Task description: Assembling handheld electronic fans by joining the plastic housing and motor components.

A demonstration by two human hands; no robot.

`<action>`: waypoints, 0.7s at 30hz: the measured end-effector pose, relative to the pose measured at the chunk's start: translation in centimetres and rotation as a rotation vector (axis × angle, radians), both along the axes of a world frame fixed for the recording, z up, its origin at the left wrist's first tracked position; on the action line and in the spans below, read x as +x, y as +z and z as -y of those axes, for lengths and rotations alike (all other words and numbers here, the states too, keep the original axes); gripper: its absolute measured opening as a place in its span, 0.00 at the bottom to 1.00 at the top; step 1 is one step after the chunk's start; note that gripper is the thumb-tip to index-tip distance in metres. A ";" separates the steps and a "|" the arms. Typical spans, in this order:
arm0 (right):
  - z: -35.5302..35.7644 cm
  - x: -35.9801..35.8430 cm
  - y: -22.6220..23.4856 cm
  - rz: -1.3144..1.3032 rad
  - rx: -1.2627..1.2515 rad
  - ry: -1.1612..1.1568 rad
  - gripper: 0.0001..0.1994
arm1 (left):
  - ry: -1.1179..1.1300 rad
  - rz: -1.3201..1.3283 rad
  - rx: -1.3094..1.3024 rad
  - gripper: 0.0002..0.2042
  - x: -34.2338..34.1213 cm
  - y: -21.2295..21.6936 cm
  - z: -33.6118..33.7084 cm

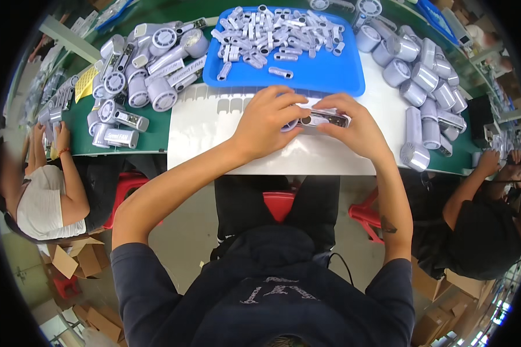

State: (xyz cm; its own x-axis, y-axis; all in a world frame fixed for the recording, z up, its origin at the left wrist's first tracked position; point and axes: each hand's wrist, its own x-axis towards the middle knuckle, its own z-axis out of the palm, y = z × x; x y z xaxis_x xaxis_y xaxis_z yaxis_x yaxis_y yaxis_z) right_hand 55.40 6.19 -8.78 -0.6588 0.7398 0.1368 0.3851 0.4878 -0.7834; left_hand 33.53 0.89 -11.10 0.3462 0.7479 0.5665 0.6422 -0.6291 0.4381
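Note:
Over the white board (pixel 205 141), both my hands hold one handheld fan (pixel 324 118) lying sideways, its handle casing open with dark inner parts showing. My left hand (pixel 266 122) is curled around the fan's round head, which is mostly hidden by the fingers. At the handle end, my right hand (pixel 356 124) grips with the thumb below and the fingers above. Just beyond is a blue tray (pixel 324 81), with many small white oblong casing pieces (pixel 260 34) heaped in it.
A pile of white fans (pixel 162 95) lies on the green table at left, some with open handles, beside yellow paper (pixel 87 84). More fans (pixel 414 75) are heaped at right. One person (pixel 49 202) works at left, another (pixel 486 225) at right. A red stool (pixel 279 205) is beneath me.

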 end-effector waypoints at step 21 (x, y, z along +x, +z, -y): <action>2.2 -0.2 -4.6 -0.037 0.491 -0.070 0.24 | 0.132 -0.085 -0.122 0.21 1.0 -0.6 0.8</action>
